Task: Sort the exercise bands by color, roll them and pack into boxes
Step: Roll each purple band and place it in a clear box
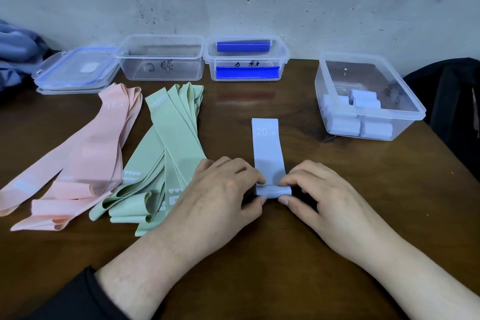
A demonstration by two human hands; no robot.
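**A:** Where does the pale blue band [267, 153] lie?

**B:** Flat on the bench [337, 215], its "20 LB" end pointing away toward the wall, its near end turned over into a first small fold. Both hands pinch that fold: the left hand [223, 189] on its left edge, the right hand [319, 189] on its right edge, thumbs tucked under the near side.

**A:** How should the roll go?

**B:** I'd keep both hands level so the edges stack squarely; if one side runs ahead, the roll probably cones. Press lightly while turning, since the stretchy stuff likely springs open when slack.

**A:** And then?

**B:** The clear box [368, 101], beyond the band and to its right, already holds pale blue rolls [345, 125], so this one belongs there by colour. Best to hold the finished roll pinched until it sits wedged against the others.

**A:** What else waits?

**B:** Left of the band lie the green bands [166, 153], and further left the pink bands [85, 158], all unrolled. Two more boxes stand beyond them by the wall.
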